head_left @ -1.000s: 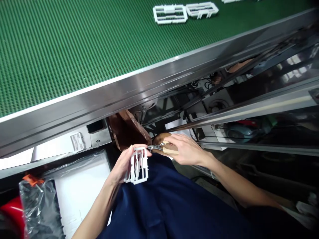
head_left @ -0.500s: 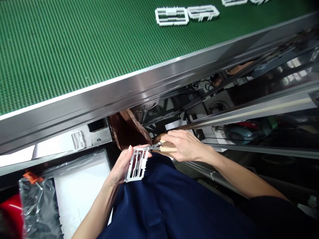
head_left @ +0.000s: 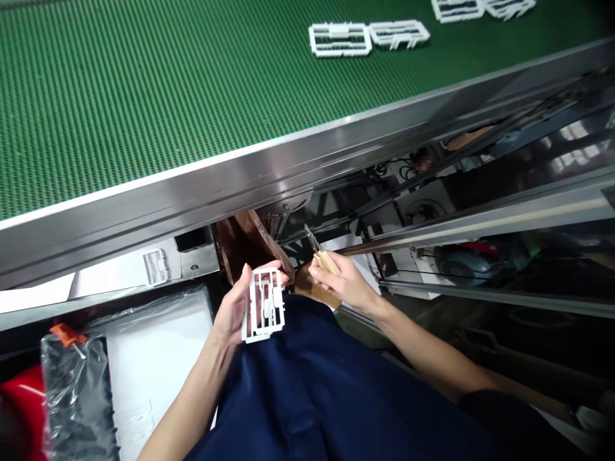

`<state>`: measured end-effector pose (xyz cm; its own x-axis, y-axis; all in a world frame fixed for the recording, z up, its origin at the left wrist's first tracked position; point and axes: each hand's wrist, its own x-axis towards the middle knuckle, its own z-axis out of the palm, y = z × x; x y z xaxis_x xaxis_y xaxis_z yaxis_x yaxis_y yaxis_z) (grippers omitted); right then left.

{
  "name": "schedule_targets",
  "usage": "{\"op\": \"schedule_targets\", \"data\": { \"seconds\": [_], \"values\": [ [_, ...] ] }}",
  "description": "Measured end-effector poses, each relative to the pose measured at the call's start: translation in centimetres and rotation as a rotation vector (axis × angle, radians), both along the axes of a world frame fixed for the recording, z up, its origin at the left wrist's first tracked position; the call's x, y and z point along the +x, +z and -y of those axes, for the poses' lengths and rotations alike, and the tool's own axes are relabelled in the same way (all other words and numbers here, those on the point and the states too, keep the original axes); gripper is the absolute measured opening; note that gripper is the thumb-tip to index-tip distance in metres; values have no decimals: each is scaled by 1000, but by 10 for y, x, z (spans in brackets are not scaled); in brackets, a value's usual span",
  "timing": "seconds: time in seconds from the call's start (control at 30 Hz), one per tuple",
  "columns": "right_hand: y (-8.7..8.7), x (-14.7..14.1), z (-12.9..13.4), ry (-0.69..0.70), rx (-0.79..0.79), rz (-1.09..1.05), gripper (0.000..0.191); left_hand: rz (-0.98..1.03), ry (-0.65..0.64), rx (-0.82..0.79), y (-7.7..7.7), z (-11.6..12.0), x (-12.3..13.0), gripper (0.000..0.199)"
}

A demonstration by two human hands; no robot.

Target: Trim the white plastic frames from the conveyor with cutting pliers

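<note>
My left hand [head_left: 235,307] grips a pair of white plastic frames [head_left: 277,301], which overlap one another in front of my dark blue clothing. Their slots and crossbars face up. To the right, my right hand [head_left: 346,282] is wrapped round the pale yellow handles of a pair of nippers [head_left: 327,261]. The metal jaws point up and left, apart from the frames. Below the conveyor edge, between both hands, sits a brown bag [head_left: 254,240] with its mouth spread.
A green ribbed conveyor belt [head_left: 168,83] with a metal side rail [head_left: 269,160] runs across the top, carrying several white frames [head_left: 340,40]. At left are a lined box [head_left: 154,358], a dark plastic bag [head_left: 77,390] and a sheet with another white frame [head_left: 156,266]. Machinery bars [head_left: 480,224] stand at right.
The nippers have moved away from the frames, to the right and upward, with my right hand. My left hand has turned the frames more upright, and a second frame shows beneath the first.
</note>
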<state>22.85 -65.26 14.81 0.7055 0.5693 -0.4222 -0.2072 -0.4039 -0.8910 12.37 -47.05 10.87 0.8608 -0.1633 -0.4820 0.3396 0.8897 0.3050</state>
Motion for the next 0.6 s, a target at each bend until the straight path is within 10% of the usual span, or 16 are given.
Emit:
{"op": "schedule_targets", "data": {
  "seconds": [0.6],
  "values": [
    [-5, -32, -11, -22, 116, -111, 15, 0, 103, 12, -3, -5, 4, 40]
  ]
}}
